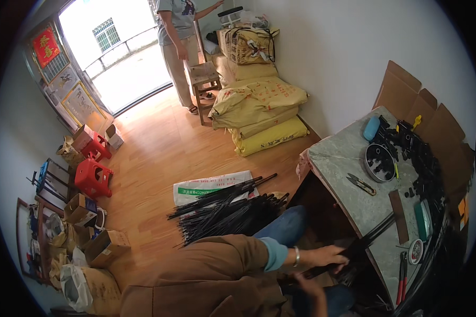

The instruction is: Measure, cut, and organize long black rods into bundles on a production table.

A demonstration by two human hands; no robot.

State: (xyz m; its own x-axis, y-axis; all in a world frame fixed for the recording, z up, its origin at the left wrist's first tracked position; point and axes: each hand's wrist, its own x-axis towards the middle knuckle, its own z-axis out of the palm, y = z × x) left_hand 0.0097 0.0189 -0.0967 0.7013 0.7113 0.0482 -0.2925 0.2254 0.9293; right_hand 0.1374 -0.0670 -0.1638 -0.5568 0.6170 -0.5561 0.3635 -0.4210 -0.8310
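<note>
The left hand (325, 257) is wrapped around a bundle of black rods (371, 233), lower right of the frame; the blurred right hand's (313, 291) grip cannot be told. A loose rod pile (219, 222), lower centre, looks unworked; finished work cannot be discerned.

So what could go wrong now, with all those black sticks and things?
The long, thin black rods in the left hand might slip loose and scatter. Swung sideways, they could knock the small, round white dish on the grey, stone-patterned table. The pointed metal snips there could prick someone.
</note>
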